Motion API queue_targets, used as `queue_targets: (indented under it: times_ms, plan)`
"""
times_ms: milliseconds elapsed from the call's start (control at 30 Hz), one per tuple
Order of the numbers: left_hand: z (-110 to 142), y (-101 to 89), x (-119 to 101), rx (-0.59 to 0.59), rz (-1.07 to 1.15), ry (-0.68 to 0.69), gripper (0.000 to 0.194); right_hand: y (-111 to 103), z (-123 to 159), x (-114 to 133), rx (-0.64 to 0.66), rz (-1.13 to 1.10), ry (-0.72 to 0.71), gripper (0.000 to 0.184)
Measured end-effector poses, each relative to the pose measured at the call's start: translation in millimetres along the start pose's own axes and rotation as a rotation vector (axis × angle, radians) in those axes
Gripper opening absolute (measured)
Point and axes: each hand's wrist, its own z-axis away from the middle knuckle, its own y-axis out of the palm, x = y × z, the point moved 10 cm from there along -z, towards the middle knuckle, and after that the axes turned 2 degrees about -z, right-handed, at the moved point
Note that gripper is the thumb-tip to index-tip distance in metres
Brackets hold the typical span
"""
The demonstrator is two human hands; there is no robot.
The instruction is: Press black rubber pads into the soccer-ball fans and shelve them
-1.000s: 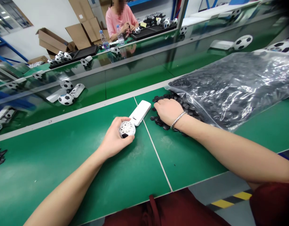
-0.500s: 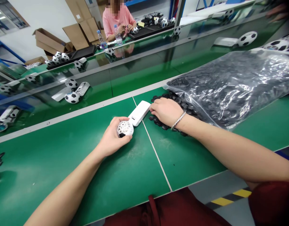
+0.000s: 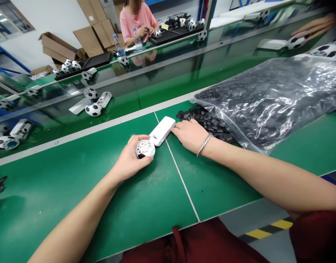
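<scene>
A white handheld fan (image 3: 162, 130) lies on the green table, its round football-patterned head toward me and its flat handle pointing away to the right. My left hand (image 3: 131, 157) is closed around that head, thumb on the near side and fingers on the far side. One black patch shows on the head's near edge; the rest is open white ribs. Beside the handle's far end is my right hand (image 3: 189, 135), fingers bent and drawn together. What its fingertips hold, if anything, is hidden. Loose black pieces (image 3: 211, 122) lie in a pile just beyond this hand.
A clear plastic bag (image 3: 266, 95) full of black pieces lies to the right. Several football-patterned fans (image 3: 93, 109) sit on the green conveyor beyond the table's raised edge. A co-worker's hand (image 3: 317, 27) touches another fan at upper right. A person in pink (image 3: 137, 23) sits opposite.
My right hand has drawn back from the black pile, slightly toward me and left, nearer the fan handle. Conveyor fans have shifted right. A co-worker's hand has come onto a fan at upper right.
</scene>
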Motion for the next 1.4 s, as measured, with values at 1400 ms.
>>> queue_targets:
  times_ms: [1400]
  plan:
    - [5.3,8.3,-20.1,-0.056,-0.013,0.193,0.034,9.0,2.4,35.8,-0.047,-1.345,-0.112,0.011]
